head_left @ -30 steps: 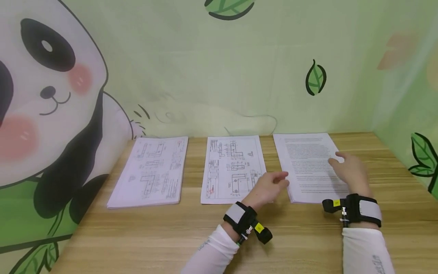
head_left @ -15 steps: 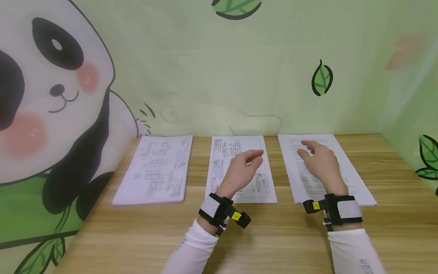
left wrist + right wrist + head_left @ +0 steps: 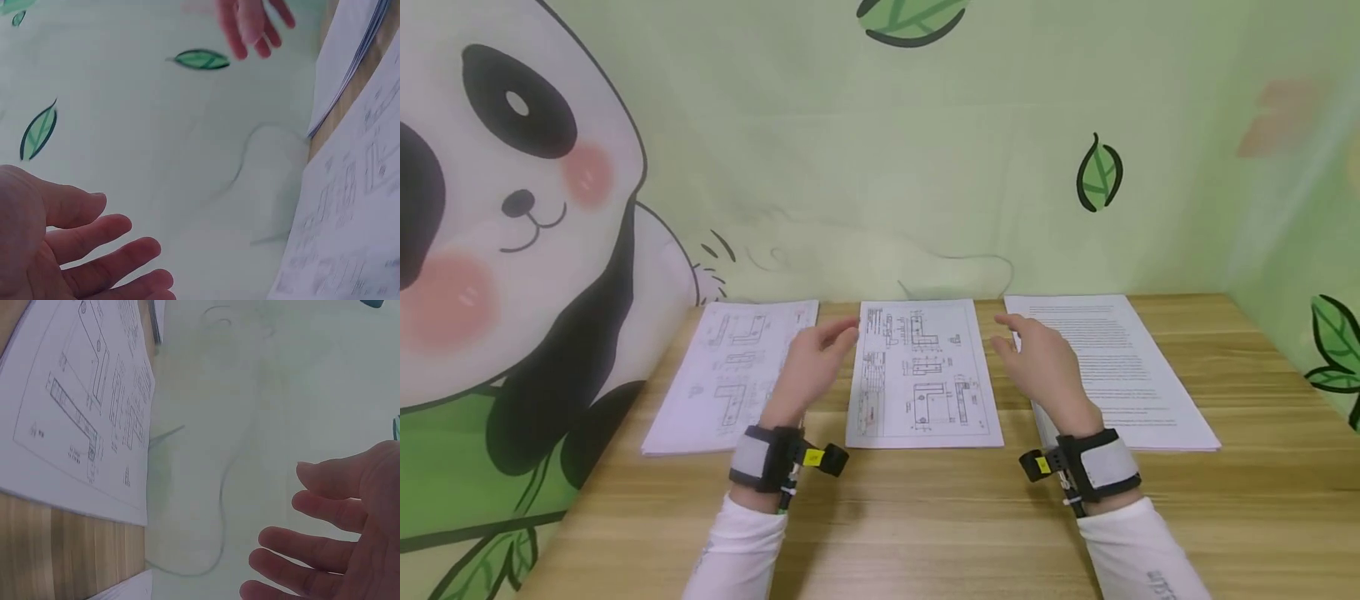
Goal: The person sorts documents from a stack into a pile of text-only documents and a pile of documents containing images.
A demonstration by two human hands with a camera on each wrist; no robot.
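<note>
Three paper stacks lie in a row on the table. The left stack (image 3: 715,400) and the middle stack (image 3: 925,375) show technical drawings on top; the right stack (image 3: 1135,375) shows lines of printed text. My left hand (image 3: 808,371) hovers between the left and middle stacks, covering part of the left one. Above the left edge of the right stack is my right hand (image 3: 1045,367). In both wrist views the left fingers (image 3: 112,262) and right fingers (image 3: 306,550) are extended, slightly bent and apart, holding nothing.
The wood-grain table (image 3: 925,533) meets a green cloth backdrop (image 3: 850,167) right behind the stacks. A large printed panda (image 3: 550,208) covers the backdrop's left side. Each wrist wears a black strap with a small camera.
Both hands have moved left: the left from beside the right stack, across the middle stack, to the left stack's edge; the right from the right stack's far edge to its near side.
</note>
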